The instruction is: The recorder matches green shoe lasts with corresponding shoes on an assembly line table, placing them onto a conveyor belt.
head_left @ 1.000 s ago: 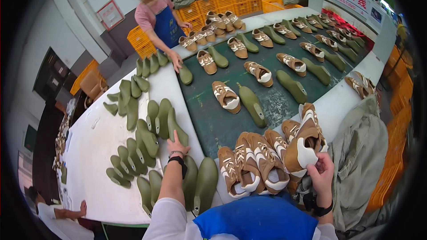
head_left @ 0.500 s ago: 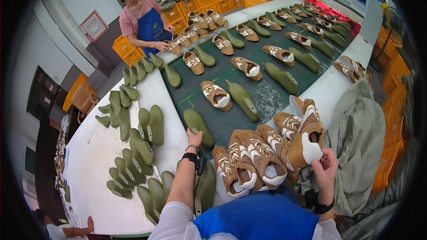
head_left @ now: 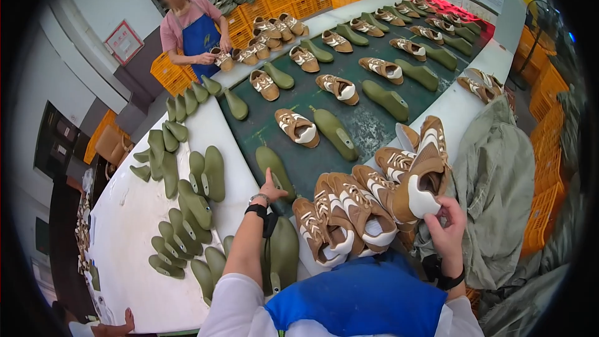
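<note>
Head view: onto the belt point(head_left: 388, 132) a green last point(head_left: 272, 165) was delivered, another placed! Left hand point(head_left: 270, 190): fingers spread by it; right hand point(head_left: 447, 223): fingers pinching a brown shoe point(head_left: 429, 165).

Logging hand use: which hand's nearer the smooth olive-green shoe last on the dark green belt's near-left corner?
Left: left hand at the near end of the last; right hand farther right, holding a brown-and-white shoe.
</note>
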### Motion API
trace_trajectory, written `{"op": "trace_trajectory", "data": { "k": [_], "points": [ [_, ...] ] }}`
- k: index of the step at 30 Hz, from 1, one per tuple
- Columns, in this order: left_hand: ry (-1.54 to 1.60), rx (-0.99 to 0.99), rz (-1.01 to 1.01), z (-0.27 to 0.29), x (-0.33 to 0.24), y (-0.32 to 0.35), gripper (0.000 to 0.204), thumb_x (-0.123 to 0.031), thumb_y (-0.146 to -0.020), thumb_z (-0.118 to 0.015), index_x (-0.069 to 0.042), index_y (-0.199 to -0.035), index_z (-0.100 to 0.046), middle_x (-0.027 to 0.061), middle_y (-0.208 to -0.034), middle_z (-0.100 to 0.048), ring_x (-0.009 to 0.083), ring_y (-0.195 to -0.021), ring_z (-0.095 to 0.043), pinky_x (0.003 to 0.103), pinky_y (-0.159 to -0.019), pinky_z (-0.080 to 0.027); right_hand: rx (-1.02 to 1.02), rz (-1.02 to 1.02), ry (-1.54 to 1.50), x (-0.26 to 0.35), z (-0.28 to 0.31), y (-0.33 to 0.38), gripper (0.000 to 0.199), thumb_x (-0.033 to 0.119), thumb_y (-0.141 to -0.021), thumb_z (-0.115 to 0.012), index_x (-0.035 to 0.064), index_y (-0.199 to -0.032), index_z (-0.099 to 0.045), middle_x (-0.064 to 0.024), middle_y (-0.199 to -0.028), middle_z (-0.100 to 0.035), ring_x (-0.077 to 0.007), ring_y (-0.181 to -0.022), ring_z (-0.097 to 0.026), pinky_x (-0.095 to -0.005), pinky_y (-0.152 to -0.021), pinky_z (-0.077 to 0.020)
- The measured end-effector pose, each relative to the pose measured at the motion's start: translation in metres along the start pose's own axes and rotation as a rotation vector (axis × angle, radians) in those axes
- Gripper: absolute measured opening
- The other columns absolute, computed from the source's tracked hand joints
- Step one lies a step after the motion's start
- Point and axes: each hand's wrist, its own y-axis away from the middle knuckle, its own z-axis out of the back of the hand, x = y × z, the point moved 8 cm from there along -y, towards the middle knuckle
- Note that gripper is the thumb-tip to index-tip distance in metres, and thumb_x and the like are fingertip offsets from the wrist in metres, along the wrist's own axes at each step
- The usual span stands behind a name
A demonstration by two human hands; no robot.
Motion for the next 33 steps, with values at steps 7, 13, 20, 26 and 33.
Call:
{"op": "trace_trajectory", "data": {
  "k": [7, 13, 20, 26, 33],
  "points": [
    [0.032, -0.043, -0.758, 0.025, -0.184, 0.228, 0.084, -0.013, -0.068, -0.074, -0.007, -0.137, -0.028, 0.016, -0.137, -0.037, 0.0296, -0.123, -0.041, 0.038, -0.097, -0.039, 0.32, 0.265, 0.14, 0.03, -0.065, -0.004, 0.024, 0.005, -0.068, -0.072, -0.0007, -0.088, -0.06, -0.0109, -0.085, -0.061, -0.0133, -0.059, -0.059, -0.0247, -0.052, -0.0478],
    [-0.061, -0.223, -1.01, -0.002, -0.259, 0.318, 0.048, -0.018, -0.066, -0.076, -0.002, -0.104, -0.052, 0.0284, -0.135, -0.032, 0.0417, -0.121, -0.039, 0.043, -0.097, -0.037, 0.684, 0.425, 0.127, 0.05, -0.111, 0.026, 0.027, 0.019, -0.074, -0.068, 0.0049, -0.095, -0.061, -0.0098, -0.087, -0.061, -0.0258, -0.071, -0.061, -0.0308, -0.06, -0.0502],
    [0.069, -0.576, -0.604, 0.034, -0.23, 0.362, 0.051, -0.011, -0.071, -0.074, 0.001, -0.113, -0.047, 0.0172, -0.133, -0.04, 0.0268, -0.111, -0.046, 0.035, -0.087, -0.043, 0.167, 0.627, 0.425, 0.026, -0.028, -0.061, 0.037, 0.022, -0.074, -0.064, 0.0106, -0.108, -0.056, -0.0103, -0.111, -0.053, -0.0287, -0.093, -0.055, -0.0391, -0.078, -0.0444],
    [0.114, -0.666, -0.463, 0.022, -0.244, 0.368, 0.059, -0.013, -0.071, -0.075, 0.001, -0.12, -0.045, 0.0163, -0.13, -0.042, 0.0254, -0.103, -0.048, 0.034, -0.085, -0.042, 0.542, -0.147, 0.96, -0.119, 0.03, -0.093, 0.063, 0.04, -0.072, -0.063, 0.018, -0.128, -0.044, -0.0188, -0.13, -0.037, -0.0407, -0.111, -0.041, -0.0487, -0.088, -0.0399],
    [0.015, -0.634, -0.638, 0.008, -0.278, 0.36, 0.062, -0.003, -0.067, -0.073, 0.004, -0.12, -0.043, 0.0186, -0.126, -0.043, 0.0293, -0.11, -0.045, 0.036, -0.09, -0.041, 0.601, -0.172, 0.952, -0.122, 0.023, -0.097, 0.06, 0.03, -0.074, -0.063, 0.0189, -0.129, -0.042, -0.0171, -0.123, -0.043, -0.0374, -0.104, -0.049, -0.0442, -0.083, -0.047]
  ]
}}
